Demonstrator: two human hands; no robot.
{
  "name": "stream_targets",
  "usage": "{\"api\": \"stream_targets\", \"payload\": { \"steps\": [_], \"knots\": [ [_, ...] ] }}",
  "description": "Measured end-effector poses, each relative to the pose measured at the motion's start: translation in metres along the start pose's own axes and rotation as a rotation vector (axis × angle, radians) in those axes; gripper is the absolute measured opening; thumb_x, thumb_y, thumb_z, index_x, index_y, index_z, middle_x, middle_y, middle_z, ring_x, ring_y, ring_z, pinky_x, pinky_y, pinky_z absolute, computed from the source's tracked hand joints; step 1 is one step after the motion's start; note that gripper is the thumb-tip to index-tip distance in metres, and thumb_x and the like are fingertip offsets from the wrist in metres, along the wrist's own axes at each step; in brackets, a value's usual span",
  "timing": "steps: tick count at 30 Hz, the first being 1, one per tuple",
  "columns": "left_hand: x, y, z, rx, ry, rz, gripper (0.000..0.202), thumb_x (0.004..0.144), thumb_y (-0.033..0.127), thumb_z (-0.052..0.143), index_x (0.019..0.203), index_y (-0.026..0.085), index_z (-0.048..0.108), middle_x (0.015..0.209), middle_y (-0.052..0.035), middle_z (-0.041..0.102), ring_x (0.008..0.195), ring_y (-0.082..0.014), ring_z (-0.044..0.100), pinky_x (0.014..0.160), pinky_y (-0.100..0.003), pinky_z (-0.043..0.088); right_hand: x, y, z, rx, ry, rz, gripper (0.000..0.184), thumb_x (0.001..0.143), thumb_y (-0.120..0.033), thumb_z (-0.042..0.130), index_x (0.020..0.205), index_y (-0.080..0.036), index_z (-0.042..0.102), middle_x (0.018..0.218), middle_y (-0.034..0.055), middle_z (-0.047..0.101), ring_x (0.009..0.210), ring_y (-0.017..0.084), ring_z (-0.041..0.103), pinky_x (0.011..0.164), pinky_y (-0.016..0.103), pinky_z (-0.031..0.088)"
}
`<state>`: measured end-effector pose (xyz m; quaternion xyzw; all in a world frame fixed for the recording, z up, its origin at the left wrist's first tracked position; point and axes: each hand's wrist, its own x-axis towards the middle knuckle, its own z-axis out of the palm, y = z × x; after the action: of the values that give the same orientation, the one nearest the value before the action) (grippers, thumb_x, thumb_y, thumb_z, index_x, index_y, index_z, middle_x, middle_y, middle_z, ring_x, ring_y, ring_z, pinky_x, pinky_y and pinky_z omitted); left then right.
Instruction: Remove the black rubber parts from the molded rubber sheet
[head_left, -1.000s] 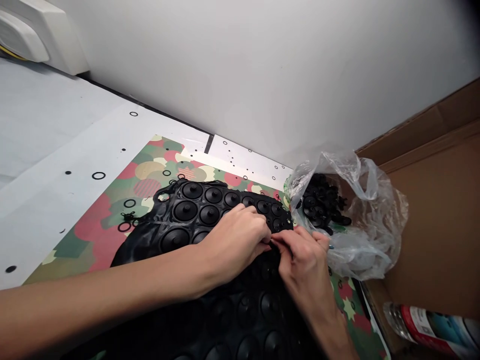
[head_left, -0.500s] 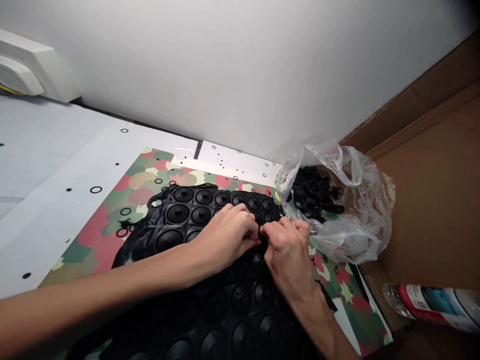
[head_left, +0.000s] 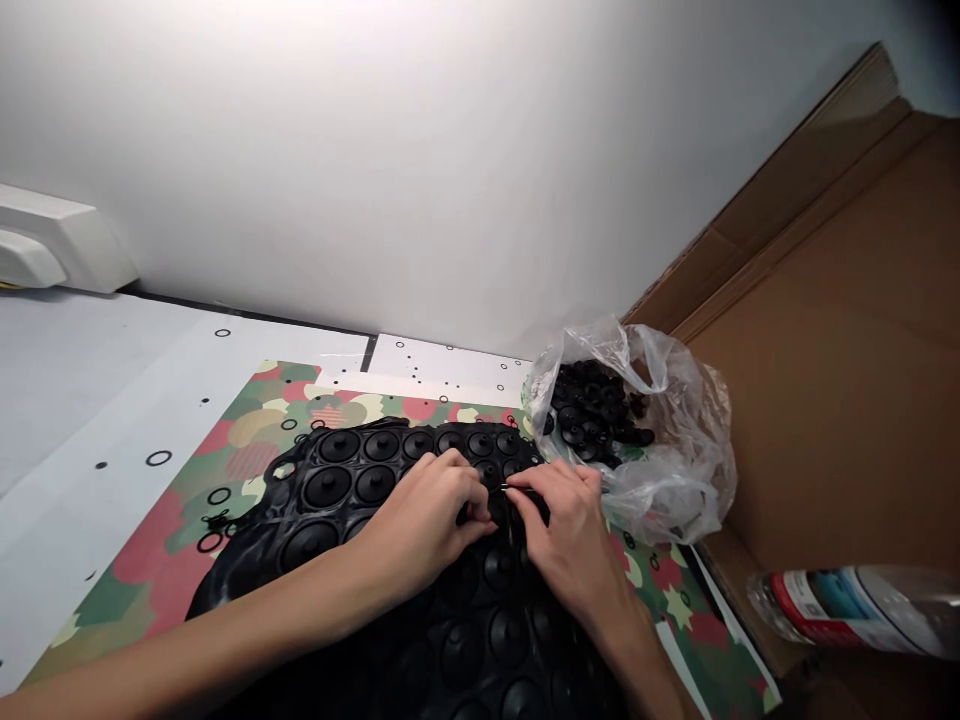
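Note:
A black rubber sheet (head_left: pixel 330 487) with rows of round moulded discs lies in front of me, its edges ragged with thin flash. My left hand (head_left: pixel 442 505) is over the middle of the sheet, thumb and forefinger pinched together; what they hold is hidden. Just beside it, my right hand (head_left: pixel 566 515) grips a slim, shiny metal tool (head_left: pixel 506 487) between thumb and forefinger. The tool's tip points toward the left hand, close above the discs. Most of the tool is covered by the fingers.
A clear plastic bag (head_left: pixel 694 440) behind my right hand holds many loose black rubber pieces (head_left: pixel 592 410). Black rings and scraps dot the camouflage-patterned mat (head_left: pixel 251 430) and white paper (head_left: pixel 150 400). Cardboard (head_left: pixel 840 350) and a plastic bottle (head_left: pixel 847 605) are at the right; a wall rises behind.
My hands were pressed together on the sheet; now they have parted slightly and the metal tool's tip shows from my right fingers. The scene has shifted down and left in view.

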<state>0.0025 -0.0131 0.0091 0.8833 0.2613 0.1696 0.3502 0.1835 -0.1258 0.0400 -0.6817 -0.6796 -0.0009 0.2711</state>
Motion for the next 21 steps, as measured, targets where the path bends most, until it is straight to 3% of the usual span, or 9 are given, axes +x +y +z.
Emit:
{"api": "stream_targets", "payload": {
  "steps": [3, 8, 12, 16, 21],
  "knots": [
    [-0.001, 0.001, -0.001, -0.001, -0.003, 0.003, 0.017, 0.094, 0.02, 0.093, 0.084, 0.024, 0.08, 0.095, 0.0004, 0.076, 0.106, -0.0253, 0.067, 0.088, -0.038, 0.04, -0.001, -0.001, -0.013, 0.052, -0.075, -0.024, 0.02, 0.109, -0.008, 0.068, 0.119, -0.023, 0.076, 0.111, 0.0005, 0.083, 0.106, 0.023, 0.072, 0.104, 0.04, 0.04],
    [-0.002, 0.003, -0.003, -0.002, -0.002, 0.0, 0.016, 0.095, 0.021, 0.093, 0.086, 0.024, 0.08, 0.097, 0.0002, 0.076, 0.107, -0.0255, 0.067, 0.089, -0.039, 0.039, -0.011, 0.006, -0.022, 0.091, -0.175, -0.084, 0.029, 0.109, -0.005, 0.065, 0.118, -0.027, 0.081, 0.106, -0.0012, 0.083, 0.101, 0.022, 0.073, 0.105, 0.041, 0.046],
    [-0.002, 0.003, -0.003, 0.01, 0.008, 0.012, 0.017, 0.095, 0.022, 0.093, 0.085, 0.023, 0.08, 0.095, -0.0002, 0.076, 0.104, -0.0256, 0.067, 0.088, -0.039, 0.04, -0.02, 0.015, -0.026, 0.002, -0.161, -0.079, 0.028, 0.11, -0.011, 0.066, 0.121, -0.029, 0.084, 0.108, -0.0002, 0.085, 0.094, 0.022, 0.076, 0.084, 0.034, 0.053],
    [-0.002, 0.003, -0.003, 0.022, 0.018, 0.026, 0.017, 0.094, 0.023, 0.094, 0.085, 0.023, 0.08, 0.096, -0.0006, 0.077, 0.101, -0.0252, 0.066, 0.086, -0.039, 0.04, -0.023, 0.013, -0.03, -0.182, -0.148, -0.148, 0.027, 0.116, -0.02, 0.061, 0.128, -0.026, 0.084, 0.102, 0.0021, 0.084, 0.083, 0.019, 0.078, 0.068, 0.031, 0.047],
    [-0.001, 0.004, -0.003, 0.026, 0.018, 0.045, 0.018, 0.094, 0.022, 0.093, 0.082, 0.023, 0.079, 0.089, 0.0002, 0.077, 0.101, -0.0253, 0.066, 0.084, -0.038, 0.039, -0.023, 0.002, -0.033, -0.324, -0.146, -0.22, 0.024, 0.117, -0.02, 0.059, 0.123, -0.027, 0.082, 0.098, 0.0006, 0.083, 0.08, 0.018, 0.077, 0.07, 0.033, 0.043]
  ]
}}
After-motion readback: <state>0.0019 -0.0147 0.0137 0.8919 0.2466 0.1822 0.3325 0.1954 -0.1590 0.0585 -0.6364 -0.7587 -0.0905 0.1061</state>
